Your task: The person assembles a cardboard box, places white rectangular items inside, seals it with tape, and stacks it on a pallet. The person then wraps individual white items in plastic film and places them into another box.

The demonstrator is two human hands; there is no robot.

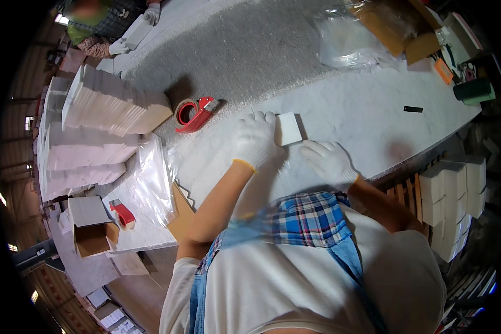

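Upright on the pale table is a small white box (288, 129), just ahead of my body. My left hand (254, 136), in a white knitted glove with a yellow cuff, closes against the box's left side; its thumb is mostly hidden. To the near right of the box, my right hand (327, 162) wears a matching glove. Its fingers stretch out toward the box's near corner, apart from one another and holding nothing. A red tape dispenser (196, 114) with a roll of tape lies beyond my left hand.
Tall stacks of white flat pieces (108, 103) stand at left, beside clear plastic bags (150, 178). An open carton (94, 236) and another red tape dispenser (122, 214) sit near left. Plastic-wrapped cardboard (398, 28) lies far right. A co-worker's gloved hand (118, 47) shows far left.
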